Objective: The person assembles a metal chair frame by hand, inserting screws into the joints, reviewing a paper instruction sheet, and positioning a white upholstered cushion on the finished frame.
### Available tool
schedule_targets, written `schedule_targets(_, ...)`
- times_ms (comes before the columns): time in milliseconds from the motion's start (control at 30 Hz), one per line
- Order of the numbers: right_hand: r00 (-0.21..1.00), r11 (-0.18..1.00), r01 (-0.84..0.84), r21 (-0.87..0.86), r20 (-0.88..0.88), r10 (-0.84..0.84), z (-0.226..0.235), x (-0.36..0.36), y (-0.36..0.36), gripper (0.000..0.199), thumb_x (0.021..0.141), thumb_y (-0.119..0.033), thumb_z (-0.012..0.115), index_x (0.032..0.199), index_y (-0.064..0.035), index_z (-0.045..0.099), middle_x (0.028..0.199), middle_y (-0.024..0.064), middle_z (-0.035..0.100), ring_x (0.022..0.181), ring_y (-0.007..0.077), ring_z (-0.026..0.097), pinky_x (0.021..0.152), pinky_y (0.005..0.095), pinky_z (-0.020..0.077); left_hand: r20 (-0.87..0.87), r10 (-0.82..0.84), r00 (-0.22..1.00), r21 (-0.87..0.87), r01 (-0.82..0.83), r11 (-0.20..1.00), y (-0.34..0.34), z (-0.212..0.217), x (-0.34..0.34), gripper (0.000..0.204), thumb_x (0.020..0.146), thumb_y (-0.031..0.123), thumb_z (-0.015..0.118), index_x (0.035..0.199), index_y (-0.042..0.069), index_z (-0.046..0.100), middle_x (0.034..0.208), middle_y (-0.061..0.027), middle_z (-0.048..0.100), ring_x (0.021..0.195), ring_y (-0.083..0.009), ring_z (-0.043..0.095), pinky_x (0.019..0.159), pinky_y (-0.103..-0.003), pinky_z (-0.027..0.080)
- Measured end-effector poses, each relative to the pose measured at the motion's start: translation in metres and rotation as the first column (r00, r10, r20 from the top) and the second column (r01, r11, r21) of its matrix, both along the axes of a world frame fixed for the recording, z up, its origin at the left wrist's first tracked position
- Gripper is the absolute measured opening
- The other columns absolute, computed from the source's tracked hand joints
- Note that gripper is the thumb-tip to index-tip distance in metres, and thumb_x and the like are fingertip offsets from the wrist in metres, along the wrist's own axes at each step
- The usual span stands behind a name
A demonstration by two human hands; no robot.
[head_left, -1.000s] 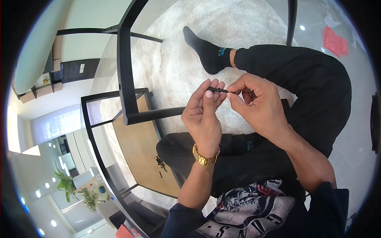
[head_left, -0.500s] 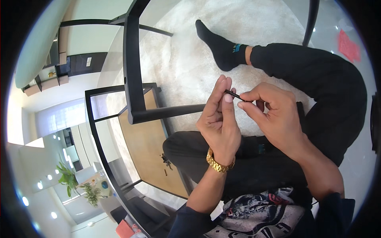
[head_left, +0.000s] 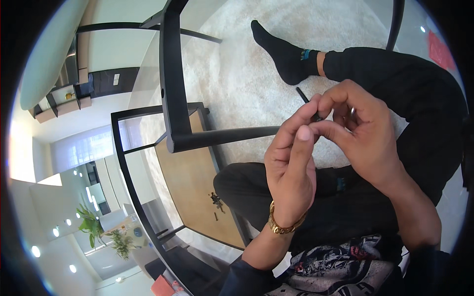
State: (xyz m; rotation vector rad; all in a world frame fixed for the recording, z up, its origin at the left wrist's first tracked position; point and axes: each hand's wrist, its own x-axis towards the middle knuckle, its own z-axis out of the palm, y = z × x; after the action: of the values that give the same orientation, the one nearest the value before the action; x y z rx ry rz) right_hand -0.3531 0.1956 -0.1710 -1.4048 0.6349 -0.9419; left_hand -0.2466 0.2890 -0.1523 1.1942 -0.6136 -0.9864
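Note:
A slim black bolt [head_left: 301, 94] sits at the meeting fingertips of both hands, its far end sticking out past them. My left hand [head_left: 291, 163], with a gold watch on the wrist, has its fingers drawn together against the bolt. The thumb and forefinger of my right hand [head_left: 368, 133] pinch its near end. Fingers cover the bolt's middle, so its exact form is hard to make out. Lower left, several small black hardware pieces [head_left: 216, 201] lie on a wooden panel [head_left: 192, 190].
A black frame [head_left: 173, 89] stands left of my hands, its bar [head_left: 232, 136] running toward them. Another black frame [head_left: 129, 182] surrounds the panel. Below lies a pale rug [head_left: 227, 64], with my socked foot [head_left: 281, 54] on it. Something pink [head_left: 439, 49] lies far right.
My right fingers have closed in against the left fingertips. The bolt has tilted more steeply, and its far end now shows beyond my fingers. The view has shifted slightly.

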Motion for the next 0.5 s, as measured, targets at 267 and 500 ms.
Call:
schedule_targets(267, 0.997, 0.983, -0.057, -0.176, -0.068, 0.046, 0.028, 0.031, -0.032, 0.013, 0.088, -0.004, 0.075, 0.096, -0.0022, 0.064, 0.081, -0.0004, 0.065, 0.075, 0.0026, 0.060, 0.062, 0.0176, 0.0433, 0.300, -0.035, 0.953, -0.138, 0.080, 0.987, -0.012, 0.029, 0.024, 0.061, 0.102, 0.036, 0.057, 0.145, -0.005, 0.043, 0.142, -0.0229, 0.052, 0.133, -0.0342, 0.051, 0.112, -0.050, 0.039)
schedule_targets(500, 0.996, 0.964, 0.016, -0.264, 0.085, 0.007, 0.057, 0.082, -0.106, 0.017, 0.088, -0.013, 0.077, 0.093, 0.0002, 0.068, 0.089, 0.0110, 0.071, 0.077, 0.0179, 0.065, 0.070, 0.0308, 0.0513, 0.496, -0.085, 0.864, -0.105, 0.156, 0.982, 0.006, 0.029, 0.034, 0.056, 0.097, 0.016, 0.065, 0.145, -0.004, 0.043, 0.147, -0.0249, 0.050, 0.140, -0.0342, 0.047, 0.112, -0.044, 0.039)
